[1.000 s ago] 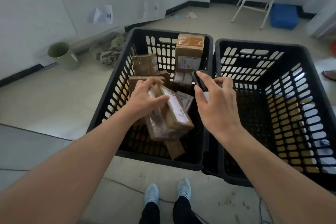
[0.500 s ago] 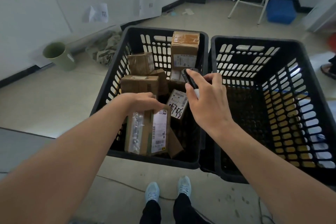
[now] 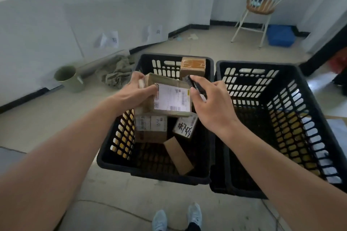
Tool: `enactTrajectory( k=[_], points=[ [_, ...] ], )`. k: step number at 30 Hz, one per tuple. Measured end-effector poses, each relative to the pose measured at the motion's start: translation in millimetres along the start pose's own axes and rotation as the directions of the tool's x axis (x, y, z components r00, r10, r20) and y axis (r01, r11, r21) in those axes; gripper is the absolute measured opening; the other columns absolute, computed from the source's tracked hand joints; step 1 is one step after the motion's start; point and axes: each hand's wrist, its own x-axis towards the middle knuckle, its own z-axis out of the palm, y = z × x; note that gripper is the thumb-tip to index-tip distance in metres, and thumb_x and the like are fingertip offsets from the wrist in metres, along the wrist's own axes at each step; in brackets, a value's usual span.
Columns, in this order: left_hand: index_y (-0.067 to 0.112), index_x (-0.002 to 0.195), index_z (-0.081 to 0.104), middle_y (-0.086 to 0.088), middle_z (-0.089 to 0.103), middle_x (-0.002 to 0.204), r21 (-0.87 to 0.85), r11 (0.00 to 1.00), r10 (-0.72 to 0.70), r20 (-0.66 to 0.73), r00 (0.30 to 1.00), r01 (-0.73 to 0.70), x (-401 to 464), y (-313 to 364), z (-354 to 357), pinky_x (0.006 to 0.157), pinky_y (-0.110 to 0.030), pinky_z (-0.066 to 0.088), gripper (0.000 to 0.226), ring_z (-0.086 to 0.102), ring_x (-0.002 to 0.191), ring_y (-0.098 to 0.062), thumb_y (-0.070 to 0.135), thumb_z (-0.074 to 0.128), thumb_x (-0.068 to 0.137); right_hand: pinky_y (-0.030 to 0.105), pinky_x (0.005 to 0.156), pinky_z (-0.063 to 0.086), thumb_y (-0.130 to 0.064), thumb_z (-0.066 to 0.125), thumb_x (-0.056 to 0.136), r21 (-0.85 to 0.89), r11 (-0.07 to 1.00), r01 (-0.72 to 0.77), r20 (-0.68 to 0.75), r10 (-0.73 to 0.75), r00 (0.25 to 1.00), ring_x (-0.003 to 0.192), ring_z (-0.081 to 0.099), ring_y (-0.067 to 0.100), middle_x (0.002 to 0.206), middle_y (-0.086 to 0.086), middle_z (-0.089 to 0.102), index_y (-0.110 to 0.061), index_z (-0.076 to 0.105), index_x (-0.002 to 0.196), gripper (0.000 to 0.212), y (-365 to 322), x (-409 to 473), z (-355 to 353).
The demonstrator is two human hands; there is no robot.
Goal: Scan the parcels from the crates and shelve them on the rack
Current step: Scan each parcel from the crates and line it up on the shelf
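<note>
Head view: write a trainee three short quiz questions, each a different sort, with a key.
1. True or false: the left hand holds a labelled parcel above the left crate.
2. What does the right hand hold? A) scanner B) tape roll C) nothing
3. Fill in: the right crate appears ____ of parcels.

Key: 1 true; 2 A; 3 empty.

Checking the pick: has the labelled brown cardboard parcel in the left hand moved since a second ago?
Yes. The labelled brown cardboard parcel has risen from low inside the left black plastic crate to above its rim, gripped by the left hand.
</note>
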Motion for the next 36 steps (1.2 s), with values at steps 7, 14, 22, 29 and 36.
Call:
enactTrajectory(
  k=[7, 14, 22, 29, 36],
  points=[
    [0.023, 0.128, 0.031, -0.014, 0.052, 0.126, -0.268, 0.921, 0.213, -0.261, 0.942, -0.282, -23, 16, -24, 0.074, -0.027, 0.063, 0.069, 0.065, 0.11, -0.027, 0.021, 0.085, 0.086, 0.013, 0.072, 0.039, -0.044, 0.054, 0.108, 0.031, 0.999, 0.016, 0.059, -0.018, 0.998, 0.092, 0.051, 0.004, 0.116, 0.001, 0.048, -0.043, 0.052, 0.153, 0.045, -29, -8, -18],
    [0.02, 0.128, 0.028, -0.012, 0.057, 0.119, -0.363, 0.847, 0.285, -0.307, 0.908, -0.388, -45, 10, -43, 0.075, -0.023, 0.062, 0.065, 0.067, 0.106, -0.022, 0.002, 0.077, 0.09, 0.011, 0.074, 0.035, -0.046, 0.053, 0.108, 0.009, 0.999, 0.033, 0.08, -0.033, 0.996, 0.102, 0.051, 0.01, 0.124, 0.001, 0.051, -0.045, 0.053, 0.152, 0.044, -51, -22, -26],
    [0.03, 0.122, 0.038, -0.021, 0.058, 0.134, -0.445, 0.802, 0.315, -0.249, 0.916, -0.397, -53, -9, -70, 0.1, -0.05, 0.06, 0.076, 0.068, 0.122, -0.037, 0.018, 0.091, 0.068, 0.034, 0.107, 0.046, -0.05, 0.054, 0.106, 0.011, 0.99, 0.141, 0.193, -0.14, 0.971, 0.126, 0.056, 0.013, 0.133, -0.007, 0.063, -0.051, 0.055, 0.146, 0.04, -74, -29, -32],
    [0.027, 0.126, 0.04, -0.019, 0.059, 0.134, -0.483, 0.792, 0.278, -0.258, 0.925, -0.373, -51, -14, -82, 0.1, -0.049, 0.06, 0.076, 0.069, 0.119, -0.036, 0.01, 0.089, 0.07, 0.013, 0.083, 0.041, -0.042, 0.055, 0.108, 0.042, 0.991, 0.129, 0.237, -0.136, 0.962, 0.114, 0.059, 0.006, 0.129, -0.013, 0.063, -0.046, 0.058, 0.146, 0.038, -95, -39, -40],
    [0.035, 0.144, 0.036, -0.029, 0.059, 0.135, -0.59, 0.701, 0.343, -0.212, 0.915, -0.4, -61, -8, -86, 0.093, -0.045, 0.063, 0.082, 0.074, 0.113, -0.039, -0.009, 0.075, 0.087, 0.047, 0.083, 0.065, -0.043, 0.052, 0.109, 0.214, 0.977, -0.004, -0.012, 0.007, 1.0, 0.094, 0.071, 0.017, 0.117, -0.001, 0.065, -0.049, 0.051, 0.148, 0.04, -101, -35, -20]
  ],
)
